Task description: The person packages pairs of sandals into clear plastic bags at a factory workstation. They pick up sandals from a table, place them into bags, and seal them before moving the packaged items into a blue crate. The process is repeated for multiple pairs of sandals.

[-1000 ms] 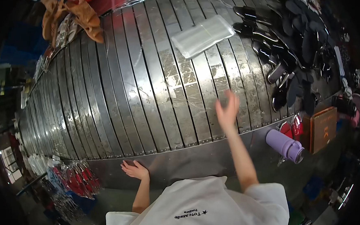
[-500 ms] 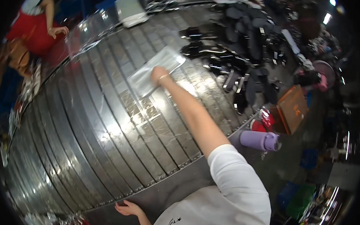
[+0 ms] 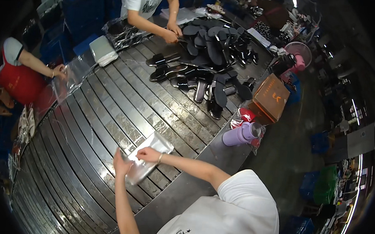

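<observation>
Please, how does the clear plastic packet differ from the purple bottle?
The clear plastic packet is flat and see-through, while the purple bottle is rounded and coloured. The packet is at the right hand; the bottle is apart from it, near the brown box.

Glare streaks the metal slats (image 3: 96, 123), the left hand (image 3: 122, 164) is blurred, and edges darken.

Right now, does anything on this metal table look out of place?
The black sandals stand out: they overlap in a jumbled heap on the slatted metal surface, pointing different ways. I see no spill or damage.
</observation>
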Tool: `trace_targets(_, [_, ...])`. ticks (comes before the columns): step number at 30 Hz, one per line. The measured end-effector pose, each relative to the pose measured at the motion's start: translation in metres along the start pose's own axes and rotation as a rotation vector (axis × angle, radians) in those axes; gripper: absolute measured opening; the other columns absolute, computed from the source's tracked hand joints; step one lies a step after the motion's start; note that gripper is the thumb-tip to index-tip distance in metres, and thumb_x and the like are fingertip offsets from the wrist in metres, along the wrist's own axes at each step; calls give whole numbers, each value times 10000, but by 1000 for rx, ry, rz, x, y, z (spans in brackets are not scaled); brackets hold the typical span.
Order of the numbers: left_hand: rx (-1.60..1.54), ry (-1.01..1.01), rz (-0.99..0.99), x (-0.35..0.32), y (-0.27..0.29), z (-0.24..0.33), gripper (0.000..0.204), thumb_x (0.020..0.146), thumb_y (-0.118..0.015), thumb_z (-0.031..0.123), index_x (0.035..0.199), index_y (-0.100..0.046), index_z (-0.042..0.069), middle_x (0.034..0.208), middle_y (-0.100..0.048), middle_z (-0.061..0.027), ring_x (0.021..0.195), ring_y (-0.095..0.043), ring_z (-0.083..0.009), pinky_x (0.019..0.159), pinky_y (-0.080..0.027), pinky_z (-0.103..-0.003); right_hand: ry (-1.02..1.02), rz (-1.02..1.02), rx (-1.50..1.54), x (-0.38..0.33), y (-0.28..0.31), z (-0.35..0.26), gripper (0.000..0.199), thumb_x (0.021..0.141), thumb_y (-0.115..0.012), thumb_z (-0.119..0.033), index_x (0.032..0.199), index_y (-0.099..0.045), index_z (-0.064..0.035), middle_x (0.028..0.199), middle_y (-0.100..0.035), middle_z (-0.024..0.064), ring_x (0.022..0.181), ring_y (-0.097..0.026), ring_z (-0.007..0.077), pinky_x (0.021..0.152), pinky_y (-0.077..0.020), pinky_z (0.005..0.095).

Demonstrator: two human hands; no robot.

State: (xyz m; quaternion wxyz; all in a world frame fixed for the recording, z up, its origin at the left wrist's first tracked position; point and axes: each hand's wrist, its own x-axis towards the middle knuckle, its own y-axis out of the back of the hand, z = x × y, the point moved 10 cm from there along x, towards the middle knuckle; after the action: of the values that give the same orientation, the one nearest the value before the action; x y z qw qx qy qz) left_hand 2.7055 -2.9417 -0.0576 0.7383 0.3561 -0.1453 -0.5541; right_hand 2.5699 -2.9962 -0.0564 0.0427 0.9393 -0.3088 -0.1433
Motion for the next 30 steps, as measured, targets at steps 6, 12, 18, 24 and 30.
trace_targets(6, [142, 47, -539, -1, -67, -20, 714, 560, -756, 212, 1182, -450, 41, 949, -562, -119, 791, -562, -267, 750, -459, -350, 139, 1, 271, -28, -23, -31, 243, 877, -511, -203, 765, -617, -16, 710, -606, 17, 665, -500, 65, 631, -417, 243])
trace_targets(12, [-548, -135, -366, -64, -31, 53, 571, 672, -653, -49, 1193, -435, 33, 1042, -542, -49, 837, -552, -114, 693, -464, -235, 227, 40, 371, -59, -5, -72, 269, 923, -455, -257, 812, -590, -53, 627, -465, -49, 588, -405, 34, 532, -341, 196])
trace_targets(18, [-626, -16, -306, -172, 18, 127, 596, 638, -607, -113, 1196, -441, 13, 1046, -558, -57, 890, -560, -133, 719, -481, -254, 79, 145, 546, -108, 30, -142, 284, 934, -418, -265, 827, -582, -60, 576, -419, -58, 514, -383, 27, 456, -310, 184])
trace_targets(24, [-393, 95, -385, -234, 35, 148, 556, 634, -620, 72, 1167, -484, -2, 969, -606, -105, 846, -562, -148, 745, -461, -298, 166, 331, 441, -133, 33, -128, 164, 736, -480, 2, 820, -620, -9, 683, -534, -11, 550, -469, 64, 450, -378, 244])
trace_targets(30, [-737, 190, -450, -289, 54, 115, 626, 574, -675, 45, 1170, -487, 3, 1033, -576, -87, 948, -539, -168, 861, -400, -284, -171, 73, 785, -179, -8, -123, 271, 916, -447, -179, 1134, -493, -24, 719, -513, 14, 419, -350, 48, 348, -229, 198])
